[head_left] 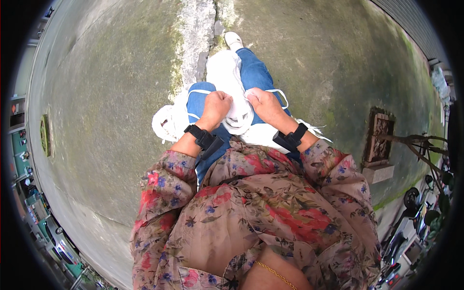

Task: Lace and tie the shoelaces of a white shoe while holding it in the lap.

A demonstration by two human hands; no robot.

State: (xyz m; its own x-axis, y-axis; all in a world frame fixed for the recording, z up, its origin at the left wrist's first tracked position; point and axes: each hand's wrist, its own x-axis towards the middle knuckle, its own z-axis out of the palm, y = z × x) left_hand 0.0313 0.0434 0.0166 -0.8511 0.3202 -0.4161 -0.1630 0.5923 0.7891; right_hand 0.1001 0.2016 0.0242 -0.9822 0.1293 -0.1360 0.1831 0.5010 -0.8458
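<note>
On the lap, both hands gripped a white cloth (231,92).
Left hand (216,107) and right hand (261,102) were fisted on its bunched middle; most hung loose, unfolded.

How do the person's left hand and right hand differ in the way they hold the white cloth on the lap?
The left hand is curled into a tight fist, knuckles up, on the white cloth; the right hand lies flatter, fingers pinching the cloth's edge. The left hand sits over the left thigh, the right hand nearer the right thigh. Both wear black wrist bands and grip the same cloth.
</note>
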